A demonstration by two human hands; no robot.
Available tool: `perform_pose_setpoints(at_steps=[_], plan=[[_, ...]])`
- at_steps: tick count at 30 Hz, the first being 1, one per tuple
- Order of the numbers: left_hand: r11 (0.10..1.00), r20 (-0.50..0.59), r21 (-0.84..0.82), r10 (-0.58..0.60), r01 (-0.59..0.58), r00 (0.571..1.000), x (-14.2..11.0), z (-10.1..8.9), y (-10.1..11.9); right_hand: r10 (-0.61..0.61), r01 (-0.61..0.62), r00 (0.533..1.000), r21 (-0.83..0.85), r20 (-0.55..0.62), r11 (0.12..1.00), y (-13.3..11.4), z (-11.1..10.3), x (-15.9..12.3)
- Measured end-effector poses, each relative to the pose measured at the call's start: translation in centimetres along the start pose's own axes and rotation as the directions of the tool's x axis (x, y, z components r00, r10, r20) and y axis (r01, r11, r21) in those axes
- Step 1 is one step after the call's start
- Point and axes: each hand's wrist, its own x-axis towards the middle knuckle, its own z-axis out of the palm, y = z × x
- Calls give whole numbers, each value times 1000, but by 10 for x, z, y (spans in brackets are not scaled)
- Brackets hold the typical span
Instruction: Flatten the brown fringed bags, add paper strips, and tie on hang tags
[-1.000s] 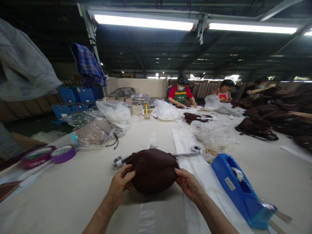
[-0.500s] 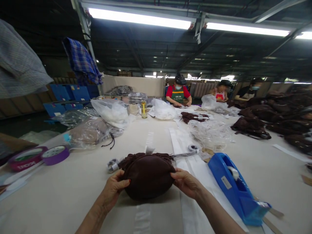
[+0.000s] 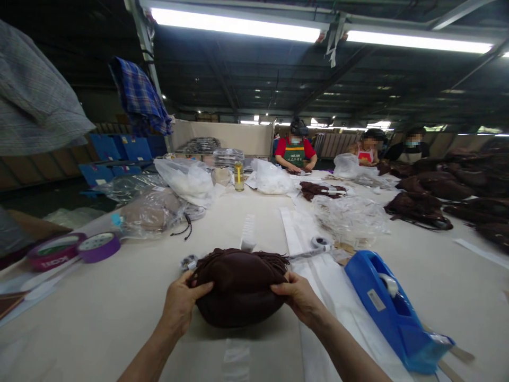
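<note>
A dark brown fringed bag (image 3: pixel 240 292) is in front of me at the table's near side, its smooth rounded face toward me and its fringe along the top. My left hand (image 3: pixel 182 300) grips its left edge, thumb on the front and fingers behind. On the opposite edge my right hand (image 3: pixel 297 297) holds it the same way. Wrapped hardware (image 3: pixel 188 262) pokes out beyond the bag's left top corner. A wrapped strap (image 3: pixel 308 252) stretches off to the right, ending in a ring. The bag's back is hidden.
To the right stands a blue tape dispenser (image 3: pixel 397 313) beside white sheets (image 3: pixel 330 297). Purple tape rolls (image 3: pixel 99 248) lie at left. Clear plastic bags (image 3: pixel 350 217), a bottle (image 3: pixel 239 176) and piled brown bags (image 3: pixel 445 183) are farther back. A co-worker (image 3: pixel 295 151) works across the table.
Both thumbs have slid inward over the bag's front, and its upper face now looks creased and pressed in. The whole scene has shifted slightly right in view.
</note>
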Motion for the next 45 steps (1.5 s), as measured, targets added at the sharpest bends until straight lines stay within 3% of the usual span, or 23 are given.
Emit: perform_pose_setpoints(at_steps=[4, 7, 12, 15, 21, 30, 35, 39, 45], plan=[[985, -90, 142, 110, -96, 990, 1, -2, -15, -196, 158, 967, -226, -160, 961, 8, 5, 3], [956, -85, 269, 145, -117, 986, 3, -3, -28, -307, 195, 920, -396, -243, 897, 16, 6, 8], [914, -15, 372, 183, -165, 983, 9, -9, -36, -353, 199, 911, -525, -213, 828, 25, 0, 14], [910, -12, 371, 206, -187, 979, 10, -10, -36, -354, 196, 914, -547, -199, 814, 28, -5, 15], [931, -44, 352, 125, -102, 991, 11, 0, -34, -363, 204, 911, -553, -195, 808, 22, -9, 13], [871, -123, 478, 193, -112, 973, 2, -4, -34, -407, 195, 885, -617, -224, 763, 26, -6, 12], [873, -26, 439, 249, -212, 968, 3, -14, -44, -458, 214, 859, -652, -230, 728, 32, -7, 8], [884, 68, 369, 282, -287, 957, 2, -28, -45, -520, 321, 842, -642, -143, 696, 36, -11, 0], [922, 104, 291, 235, -255, 966, 1, -34, -50, -540, 361, 831, -612, -131, 704, 38, -10, -2]])
